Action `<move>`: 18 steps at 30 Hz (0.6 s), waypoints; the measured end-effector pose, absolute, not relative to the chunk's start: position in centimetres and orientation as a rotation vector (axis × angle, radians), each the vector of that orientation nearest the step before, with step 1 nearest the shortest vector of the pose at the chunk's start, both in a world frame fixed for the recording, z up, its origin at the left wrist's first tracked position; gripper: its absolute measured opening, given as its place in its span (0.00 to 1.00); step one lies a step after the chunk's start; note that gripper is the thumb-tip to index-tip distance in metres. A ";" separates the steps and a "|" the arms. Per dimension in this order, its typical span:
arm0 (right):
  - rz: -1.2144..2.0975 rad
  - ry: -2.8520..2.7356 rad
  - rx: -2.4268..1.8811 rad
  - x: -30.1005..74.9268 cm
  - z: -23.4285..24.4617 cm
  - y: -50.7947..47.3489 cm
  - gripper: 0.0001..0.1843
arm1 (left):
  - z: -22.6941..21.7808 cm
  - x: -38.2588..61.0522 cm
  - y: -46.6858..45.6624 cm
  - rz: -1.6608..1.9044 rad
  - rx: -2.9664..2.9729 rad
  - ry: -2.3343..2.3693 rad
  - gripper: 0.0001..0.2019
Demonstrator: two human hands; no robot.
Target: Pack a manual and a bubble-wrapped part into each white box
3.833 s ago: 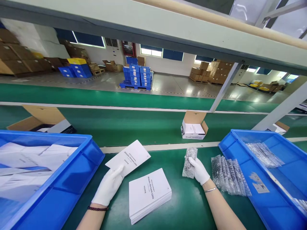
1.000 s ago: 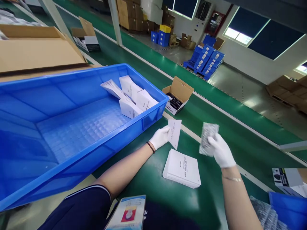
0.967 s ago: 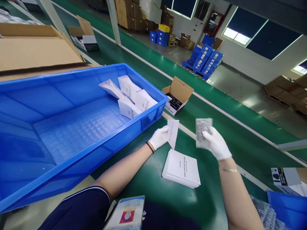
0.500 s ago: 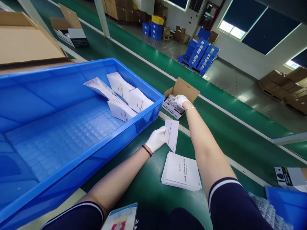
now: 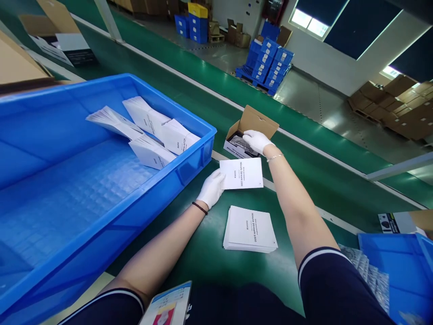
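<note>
My left hand [image 5: 212, 188], in a white glove, pinches the left edge of a white printed booklet [image 5: 242, 173] above the green work surface. In a white glove as well, my right hand [image 5: 257, 141] reaches into an open carton [image 5: 260, 122] with a brown inner lid. Its fingers close on a bubble-wrap pouch [image 5: 241, 144] inside; the fingertips are partly hidden. A stack of matching booklets [image 5: 251, 229] lies on the surface below the held one. To the left, a large blue bin [image 5: 135, 198] contains several bundles of white booklets [image 5: 152, 151].
Another open carton [image 5: 61, 40] stands at the upper left. Along the lower right are a blue bin [image 5: 402, 271], bubble-wrap pouches [image 5: 368, 275] and a carton [image 5: 399, 222]. A white post [image 5: 108, 20] rises beyond the bin. Stacked blue crates [image 5: 267, 63] stand farther back.
The booklet in my left hand has turned so its printed cover faces me, and it now overlaps the carton's front. My right hand stays in the carton. The view has shifted to the right.
</note>
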State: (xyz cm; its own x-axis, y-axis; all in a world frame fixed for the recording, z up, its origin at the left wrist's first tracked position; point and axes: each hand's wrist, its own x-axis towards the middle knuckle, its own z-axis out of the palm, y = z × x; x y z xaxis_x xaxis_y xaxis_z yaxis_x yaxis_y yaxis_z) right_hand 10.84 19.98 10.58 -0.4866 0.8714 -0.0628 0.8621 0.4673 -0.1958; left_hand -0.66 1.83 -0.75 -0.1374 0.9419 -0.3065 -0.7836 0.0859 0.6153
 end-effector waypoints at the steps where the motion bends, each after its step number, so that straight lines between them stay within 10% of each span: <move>1: 0.273 -2.687 -1.420 11.6 11.0 18.1 0.24 | -0.7 -0.7 1.9 1.526 0.249 0.822 0.17; 6: -0.077 -3.155 -0.771 13.3 9.0 6.9 0.26 | -1.0 -1.0 2.1 1.526 0.257 0.808 0.19; 18: -0.031 -2.540 -1.683 13.8 6.5 16.9 0.29 | -1.2 -1.6 1.7 1.387 0.245 0.739 0.19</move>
